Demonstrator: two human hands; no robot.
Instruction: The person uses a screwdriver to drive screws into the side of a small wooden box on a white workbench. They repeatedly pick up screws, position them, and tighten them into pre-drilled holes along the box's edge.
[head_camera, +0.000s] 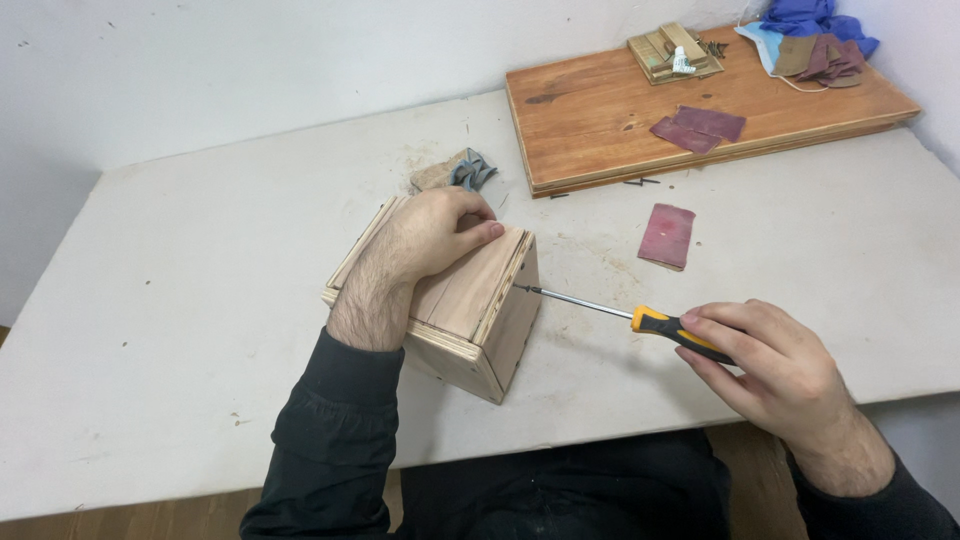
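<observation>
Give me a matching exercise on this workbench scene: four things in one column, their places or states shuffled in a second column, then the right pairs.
Things
1. small plywood box
2. yellow-and-black-handled screwdriver
3. loose reddish sandpaper square
4. long brown wooden board

Places or states
A. lies flat on the white table, touched by no hand
B. held in the right hand, tip against the box's side
C. pressed down from above by the left hand
D. at the table's far edge by the wall, carrying sandpaper pieces and blue cloth

Pairs: 1-C, 2-B, 3-A, 4-D
</observation>
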